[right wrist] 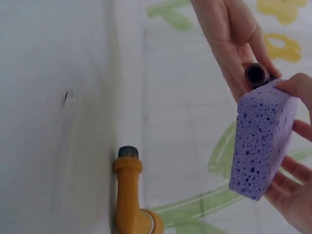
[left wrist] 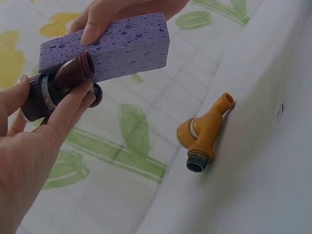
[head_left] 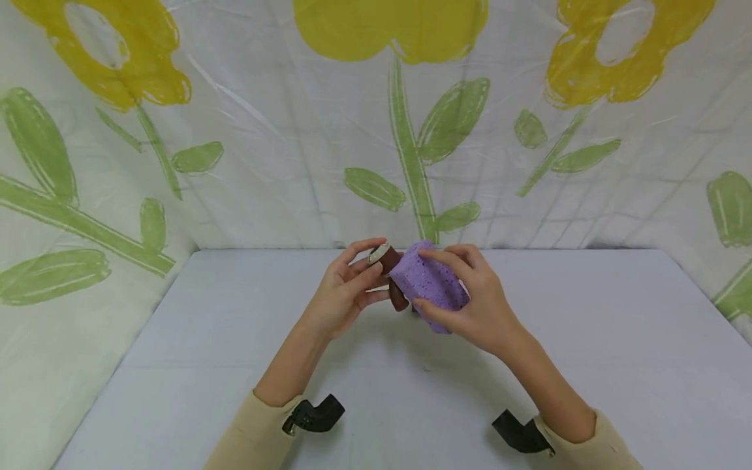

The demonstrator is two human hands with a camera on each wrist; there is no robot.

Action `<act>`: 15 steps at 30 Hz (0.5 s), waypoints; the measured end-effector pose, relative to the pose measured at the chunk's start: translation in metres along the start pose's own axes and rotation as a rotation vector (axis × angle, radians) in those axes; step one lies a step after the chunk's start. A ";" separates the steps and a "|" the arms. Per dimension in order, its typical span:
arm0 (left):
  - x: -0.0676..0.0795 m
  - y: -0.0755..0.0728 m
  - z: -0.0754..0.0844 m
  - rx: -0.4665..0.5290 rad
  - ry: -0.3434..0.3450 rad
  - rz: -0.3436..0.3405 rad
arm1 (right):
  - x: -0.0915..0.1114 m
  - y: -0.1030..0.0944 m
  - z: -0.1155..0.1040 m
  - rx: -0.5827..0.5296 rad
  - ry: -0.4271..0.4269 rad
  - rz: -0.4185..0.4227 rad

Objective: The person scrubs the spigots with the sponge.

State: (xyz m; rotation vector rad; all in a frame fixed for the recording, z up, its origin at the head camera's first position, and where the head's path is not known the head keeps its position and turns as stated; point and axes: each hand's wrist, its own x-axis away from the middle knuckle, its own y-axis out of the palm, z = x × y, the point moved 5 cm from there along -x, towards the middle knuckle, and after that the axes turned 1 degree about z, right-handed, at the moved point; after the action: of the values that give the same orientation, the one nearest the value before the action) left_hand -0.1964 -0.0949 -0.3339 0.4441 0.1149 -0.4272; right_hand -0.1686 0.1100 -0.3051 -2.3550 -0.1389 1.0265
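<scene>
My left hand (head_left: pixel 341 297) grips a dark brown Y-shaped pipe fitting (left wrist: pixel 68 75), with a pale ring round its body and a threaded side branch. My right hand (head_left: pixel 484 303) holds a purple, porous block sponge (head_left: pixel 425 284) between thumb and fingers. Both things are raised over the table. One end of the sponge presses up against the brown fitting, and it covers part of that fitting in the head view. In the right wrist view, the fitting's round open end (right wrist: pixel 256 74) shows just past the sponge's upper edge.
An orange-yellow fitting of similar shape (left wrist: pixel 209 129), with a dark threaded end, lies on the white table (head_left: pixel 205 365); the sponge and hands mostly hide it from the head view. Behind the table hangs a white sheet (head_left: pixel 264 176) printed with yellow flowers and green leaves.
</scene>
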 end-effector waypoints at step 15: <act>-0.001 -0.001 0.005 -0.095 0.034 0.115 | 0.000 0.001 -0.003 0.037 0.015 -0.019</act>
State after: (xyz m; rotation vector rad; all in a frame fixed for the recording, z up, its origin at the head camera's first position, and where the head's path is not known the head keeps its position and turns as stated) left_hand -0.1980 -0.0971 -0.3297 0.3622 0.1416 -0.3001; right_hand -0.1668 0.1079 -0.3037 -2.3228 -0.1354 0.9943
